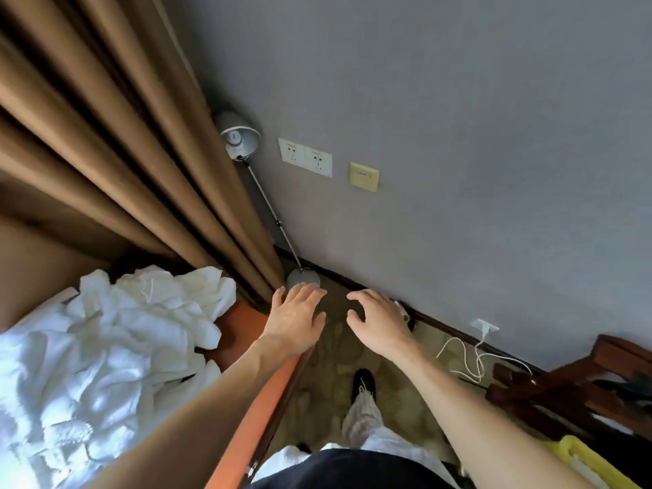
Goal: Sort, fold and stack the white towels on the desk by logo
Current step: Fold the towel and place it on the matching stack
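Note:
A crumpled heap of white towels [106, 347] covers the orange-brown desk [243, 322] at the lower left. No logo shows on them from here. My left hand [296, 315] hovers past the desk's right corner with its fingers spread and holds nothing. My right hand [377, 322] hangs beside it over the carpet, fingers loosely bent, also holding nothing. Neither hand touches the towels.
Brown curtains [106, 153] hang behind the desk. A floor lamp [240, 135] stands in the corner against the grey wall, with sockets [305, 157] beside it. A white cable [469, 358] trails on the carpet. Dark wooden furniture [582, 382] and a yellow item [585, 460] sit at the right.

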Motion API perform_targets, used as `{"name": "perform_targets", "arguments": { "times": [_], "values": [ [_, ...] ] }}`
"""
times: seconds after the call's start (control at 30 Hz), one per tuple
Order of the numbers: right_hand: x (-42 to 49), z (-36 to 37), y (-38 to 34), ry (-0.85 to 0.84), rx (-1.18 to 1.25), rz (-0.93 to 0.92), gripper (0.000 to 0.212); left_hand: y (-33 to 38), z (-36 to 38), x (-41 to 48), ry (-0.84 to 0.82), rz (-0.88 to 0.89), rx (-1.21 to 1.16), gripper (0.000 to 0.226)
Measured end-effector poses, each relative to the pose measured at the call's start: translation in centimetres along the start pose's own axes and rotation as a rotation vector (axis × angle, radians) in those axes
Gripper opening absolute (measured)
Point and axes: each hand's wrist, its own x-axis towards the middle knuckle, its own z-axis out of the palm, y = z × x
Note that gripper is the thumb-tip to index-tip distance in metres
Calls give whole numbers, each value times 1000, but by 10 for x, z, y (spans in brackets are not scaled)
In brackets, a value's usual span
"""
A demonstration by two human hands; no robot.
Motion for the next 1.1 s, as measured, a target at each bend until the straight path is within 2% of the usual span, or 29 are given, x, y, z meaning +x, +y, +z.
{"name": "perform_targets", "arguments": {
  "times": [0.27,0.5,0.73,0.9,1.1],
  "values": [
    [100,-24,-36,-182,-54,-259,44,-34,-29,20,126,-303,-125,49],
    [150,10,-125,-380,-150,-460,43,-104,-42,-17,255,-559,-211,51],
    [175,45,-214,-493,-241,-622,45,-163,-45,-54,448,-735,-249,48],
    [196,65,-260,-589,-277,-726,44,-176,-44,-77,552,-841,-236,43],
    [220,94,-311,-687,-324,-948,46,-188,-60,-95,684,-974,-178,37]
  ]
}}
